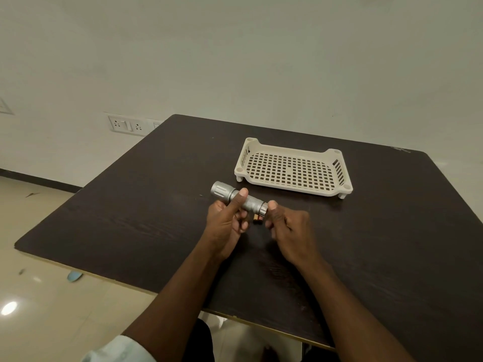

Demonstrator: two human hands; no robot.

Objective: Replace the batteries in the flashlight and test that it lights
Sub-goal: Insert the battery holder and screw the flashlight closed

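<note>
A silver flashlight (230,195) is held above the dark table (156,205), its head pointing up and left. My left hand (226,220) grips its knurled body, thumb along the top. My right hand (286,226) pinches the tail cap (264,208) at the flashlight's right end with thumb and fingers. Just below that end, small batteries (257,218) with orange and dark bands lie on the table between my hands, partly hidden by my fingers.
A cream perforated plastic tray (294,168) with nothing in it stands on short feet behind the flashlight, to the right. The table's front edge runs close to my body. A wall socket panel (128,125) sits on the wall at the left.
</note>
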